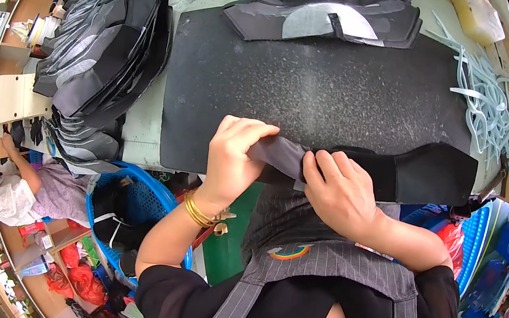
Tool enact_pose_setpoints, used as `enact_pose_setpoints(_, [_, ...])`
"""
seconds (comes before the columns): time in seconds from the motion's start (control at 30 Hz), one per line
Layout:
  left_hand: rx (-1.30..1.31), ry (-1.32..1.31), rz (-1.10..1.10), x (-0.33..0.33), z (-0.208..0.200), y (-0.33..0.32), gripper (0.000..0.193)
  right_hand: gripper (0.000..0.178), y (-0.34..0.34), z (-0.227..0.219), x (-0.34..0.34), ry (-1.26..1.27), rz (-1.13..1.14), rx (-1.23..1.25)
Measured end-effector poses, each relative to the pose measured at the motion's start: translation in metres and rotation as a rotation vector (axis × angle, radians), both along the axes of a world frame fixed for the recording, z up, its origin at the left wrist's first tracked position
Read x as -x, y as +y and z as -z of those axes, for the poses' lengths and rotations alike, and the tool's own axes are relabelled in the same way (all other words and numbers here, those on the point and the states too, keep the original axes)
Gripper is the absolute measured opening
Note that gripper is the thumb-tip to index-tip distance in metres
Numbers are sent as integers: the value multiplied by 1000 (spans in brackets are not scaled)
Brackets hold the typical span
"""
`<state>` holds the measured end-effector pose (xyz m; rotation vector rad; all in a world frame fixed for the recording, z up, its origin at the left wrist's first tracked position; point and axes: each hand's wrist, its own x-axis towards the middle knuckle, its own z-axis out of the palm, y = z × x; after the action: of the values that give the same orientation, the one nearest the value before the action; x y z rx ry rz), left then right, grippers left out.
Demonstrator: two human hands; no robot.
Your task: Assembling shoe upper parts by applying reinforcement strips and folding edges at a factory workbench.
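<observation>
A long black and grey fabric panel lies along the near edge of the black work mat. Its left end is lifted and folded over between my two hands, with the grey side showing. My left hand grips that left end, thumb and fingers closed on it. Just to the right, my right hand pinches the same panel, fingers curled over its upper edge. The rest of the panel stretches flat to the right, over the mat's corner. What lies under my fingertips is hidden.
Similar panels are piled at the left, and more panels lie across the mat's far side. Pale blue strips tangle at the right beside a yellowish block. A blue basket stands below left; a person sits beyond.
</observation>
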<state>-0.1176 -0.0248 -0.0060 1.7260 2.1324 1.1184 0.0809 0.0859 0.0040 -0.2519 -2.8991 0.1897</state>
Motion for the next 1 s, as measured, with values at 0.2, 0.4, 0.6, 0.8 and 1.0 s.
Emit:
enact_pose_setpoints(0.2, [-41, 187, 127, 8, 6, 5, 48, 44, -11, -1, 6, -63, -127, -311])
enact_pose_setpoints(0.4, [-56, 752, 478, 38, 5, 12, 28, 58, -19, 3, 15, -12, 76, -186])
enact_pose_setpoints(0.6, [-36, 284, 401, 47, 1, 13, 40, 47, -16, 16, 13, 68, 7, 41])
enact_pose_setpoints(0.8, [-52, 309, 337, 35, 4, 17, 35, 51, -21, 17, 20, 59, 58, 51])
enact_pose_setpoints(1.0, [-96, 523, 458, 50, 0, 22, 34, 56, -23, 17, 23, 118, 141, 160])
